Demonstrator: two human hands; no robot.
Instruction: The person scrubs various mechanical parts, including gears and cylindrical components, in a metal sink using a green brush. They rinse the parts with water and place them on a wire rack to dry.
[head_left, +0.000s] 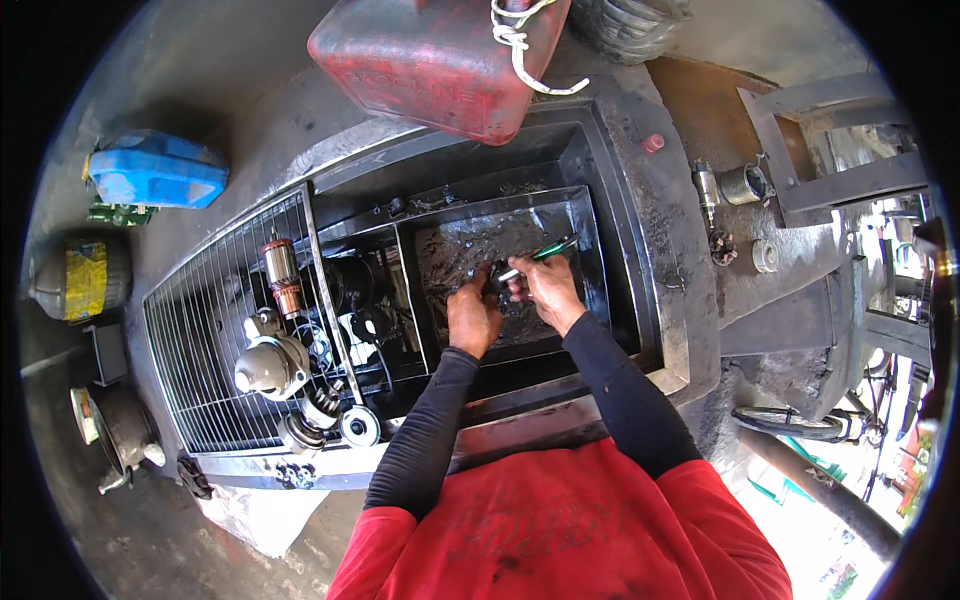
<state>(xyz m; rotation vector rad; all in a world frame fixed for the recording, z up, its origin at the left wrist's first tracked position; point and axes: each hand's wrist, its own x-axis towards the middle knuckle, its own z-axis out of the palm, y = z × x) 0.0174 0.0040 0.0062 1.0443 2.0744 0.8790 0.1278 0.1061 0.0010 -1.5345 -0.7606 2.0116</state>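
Note:
My right hand grips a slim tool with a green handle and a pale metal end pointing down and left. The tool may be a brush, but its tip is hidden. Close beside it, my left hand pinches a small dark part, mostly covered by the fingers. Both hands are over a grimy metal tray with dark sludge and wet patches in it. This tray sits inside a larger metal wash basin.
On a wire rack at left lie a copper-wound armature, a starter motor nose housing and a round metal cap. A red gasoline can overhangs the basin's far edge. A blue jug stands left; a cylindrical housing lies right.

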